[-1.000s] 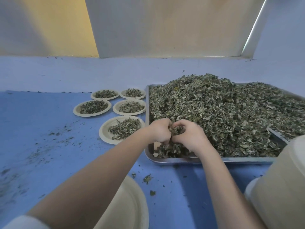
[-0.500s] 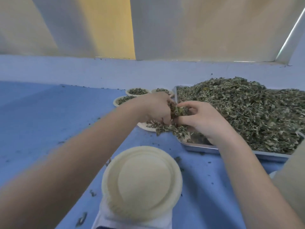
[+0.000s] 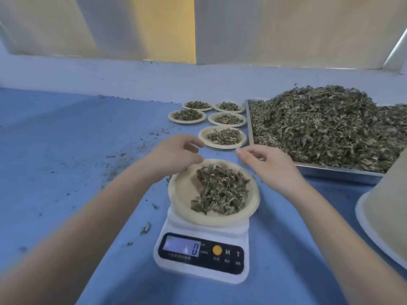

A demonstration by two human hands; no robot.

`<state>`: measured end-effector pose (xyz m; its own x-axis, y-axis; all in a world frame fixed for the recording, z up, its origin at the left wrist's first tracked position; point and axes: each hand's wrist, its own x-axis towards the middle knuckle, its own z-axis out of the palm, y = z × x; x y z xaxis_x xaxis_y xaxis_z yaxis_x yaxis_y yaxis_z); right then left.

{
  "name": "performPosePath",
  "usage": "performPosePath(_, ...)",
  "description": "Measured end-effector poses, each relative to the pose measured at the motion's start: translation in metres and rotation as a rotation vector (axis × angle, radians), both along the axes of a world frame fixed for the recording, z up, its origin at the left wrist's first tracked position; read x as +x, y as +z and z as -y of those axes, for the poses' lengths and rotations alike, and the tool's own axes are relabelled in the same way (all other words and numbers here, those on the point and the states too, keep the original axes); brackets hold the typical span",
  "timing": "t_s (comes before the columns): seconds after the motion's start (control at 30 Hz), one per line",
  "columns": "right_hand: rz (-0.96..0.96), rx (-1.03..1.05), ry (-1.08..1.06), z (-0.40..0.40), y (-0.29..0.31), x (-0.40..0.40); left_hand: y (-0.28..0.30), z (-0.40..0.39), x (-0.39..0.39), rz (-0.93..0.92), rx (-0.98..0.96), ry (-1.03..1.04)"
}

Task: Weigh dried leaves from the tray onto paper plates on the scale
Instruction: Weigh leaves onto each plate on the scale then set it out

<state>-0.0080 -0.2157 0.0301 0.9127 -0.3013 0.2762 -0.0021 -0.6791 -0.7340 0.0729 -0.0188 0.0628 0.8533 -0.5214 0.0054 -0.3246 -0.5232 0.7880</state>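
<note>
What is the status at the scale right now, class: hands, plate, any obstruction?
Both hands open, left hand and right hand above the far rim. Leaves piled on the plate atop the scale. Nothing blocking.

It looks like a workroom for sorting dried leaves: a big metal tray (image 3: 330, 171) heaped with them, a small scale (image 3: 202, 256), filled paper plates (image 3: 222, 137), a blue table (image 3: 66, 150).

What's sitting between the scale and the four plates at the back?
In the head view, one more leaf-filled paper plate lies between the scale and the four back plates, beside the tray.
</note>
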Motion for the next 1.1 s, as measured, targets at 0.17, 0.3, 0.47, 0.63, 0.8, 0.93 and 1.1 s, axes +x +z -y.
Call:
performPosePath(0.17,0.000,0.434,-0.121,0.007,-0.045,0.015,-0.046,-0.006,0.015,-0.094,-0.376,0.292)
performPosePath(0.3,-0.050,0.610,-0.100,0.004,-0.051,0.015,-0.074,-0.013,0.018,-0.333,-0.644,0.342)
performPosePath(0.47,-0.061,0.562,-0.098,-0.005,-0.048,0.011,-0.081,-0.017,0.020,-0.313,-0.663,0.289)
performPosePath(0.63,-0.030,0.550,-0.098,-0.007,-0.049,0.008,-0.084,-0.016,0.018,-0.270,-0.639,0.286)
performPosePath(0.8,-0.032,0.577,-0.100,-0.005,-0.051,0.008,-0.088,-0.016,0.021,-0.256,-0.643,0.283)
performPosePath(0.93,-0.028,0.578,-0.093,-0.003,-0.052,0.008,-0.090,-0.016,0.024,-0.248,-0.636,0.276)
performPosePath(1.1,0.048,0.632,-0.114,0.003,-0.047,0.013,-0.084,-0.014,0.024,-0.165,-0.661,0.295)
